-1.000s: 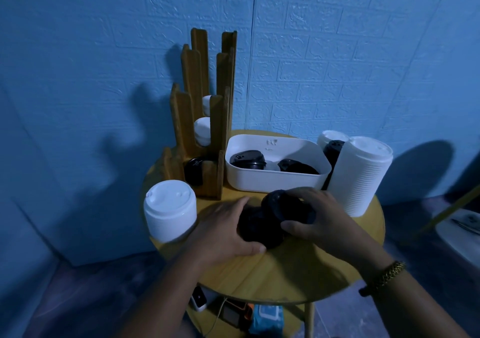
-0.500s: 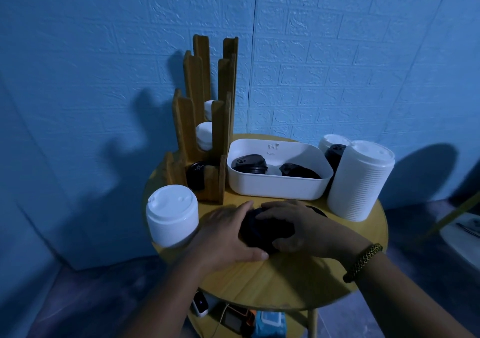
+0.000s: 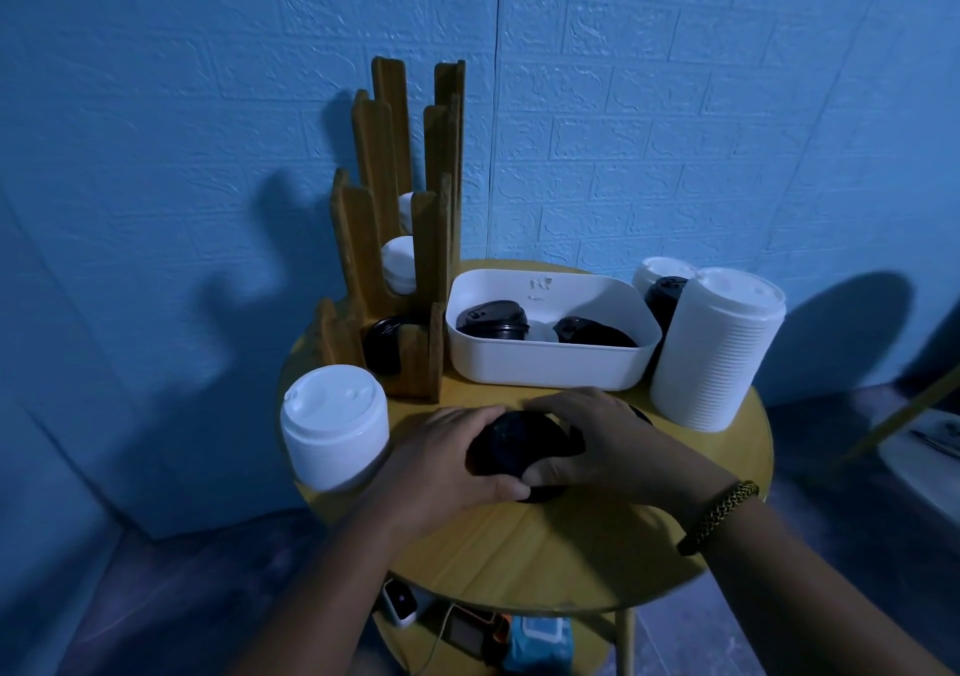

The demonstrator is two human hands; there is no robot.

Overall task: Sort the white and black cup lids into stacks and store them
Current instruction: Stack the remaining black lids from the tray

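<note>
Round wooden table (image 3: 519,561) stands against a blue brick-patterned wall (image 3: 675,103), with small devices on its lower shelf (image 3: 467,634) nearest the viewer. At the table's near middle, both hands cup a stack of black lids (image 3: 519,441) that rests on the tabletop. The left hand (image 3: 447,459) curls round its left side with the thumb along the near edge. The right hand (image 3: 608,446), a woven bracelet (image 3: 719,517) at its wrist, curls over the right and far side.

Left of them sits a short stack of white lids (image 3: 335,431), and a tall stack of white lids (image 3: 719,353) stands to the right. Farther back a white bin (image 3: 545,363) holds loose black lids (image 3: 493,319). A wooden rack (image 3: 363,238) at far left has a black lid (image 3: 382,345) in its nearest slot and white lids (image 3: 399,270) in the slots behind.
</note>
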